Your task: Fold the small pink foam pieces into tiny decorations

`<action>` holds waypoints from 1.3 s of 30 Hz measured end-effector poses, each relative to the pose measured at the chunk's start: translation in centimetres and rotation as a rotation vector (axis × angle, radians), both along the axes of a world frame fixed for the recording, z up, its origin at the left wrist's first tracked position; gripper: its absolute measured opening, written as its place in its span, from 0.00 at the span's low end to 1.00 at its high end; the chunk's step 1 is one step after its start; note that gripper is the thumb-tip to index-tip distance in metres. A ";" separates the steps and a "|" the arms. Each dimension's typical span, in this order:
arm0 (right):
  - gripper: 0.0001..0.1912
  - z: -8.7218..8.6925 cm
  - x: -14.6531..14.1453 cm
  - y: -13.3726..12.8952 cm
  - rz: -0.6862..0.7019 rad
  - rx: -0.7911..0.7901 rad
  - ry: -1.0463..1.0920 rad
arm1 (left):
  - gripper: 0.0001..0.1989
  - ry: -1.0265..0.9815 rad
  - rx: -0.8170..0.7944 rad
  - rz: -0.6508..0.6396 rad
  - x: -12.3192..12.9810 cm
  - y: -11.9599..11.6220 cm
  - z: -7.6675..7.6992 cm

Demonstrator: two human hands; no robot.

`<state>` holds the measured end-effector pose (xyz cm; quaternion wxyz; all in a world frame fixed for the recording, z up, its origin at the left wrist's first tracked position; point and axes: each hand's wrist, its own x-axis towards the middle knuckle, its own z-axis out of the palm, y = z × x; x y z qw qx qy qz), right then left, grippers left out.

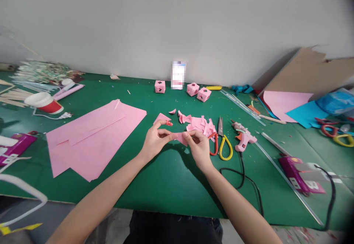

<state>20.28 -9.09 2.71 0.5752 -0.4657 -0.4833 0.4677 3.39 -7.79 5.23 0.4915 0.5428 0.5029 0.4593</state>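
Between my two hands is a small piece of pink paper, held just above the green table. My left hand pinches its left end; one fingertip has a red wrap around it. With thumb and fingers closed, my right hand grips the right end. Just beyond the hands lies a pile of pink paper scraps. A flat pink paper piece rests behind my left fingers. Scissors with one red and one yellow handle lie right of my right hand, partly hidden by it.
Large pink sheets lie at left, near a paper cup. Three pink paper cubes and a propped phone stand at the back. A pink glue gun with black cord and a purple power strip occupy the right.
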 end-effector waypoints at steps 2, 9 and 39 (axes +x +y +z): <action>0.13 -0.1 0.0 0.0 0.013 0.000 0.003 | 0.29 0.005 0.016 0.006 0.0 0.0 0.0; 0.13 -0.2 0.1 0.0 0.026 0.004 -0.002 | 0.30 -0.030 0.020 -0.033 -0.8 0.6 -0.3; 0.16 -0.1 0.0 0.0 0.007 -0.018 -0.019 | 0.32 -0.051 0.110 -0.038 -0.6 0.7 -0.6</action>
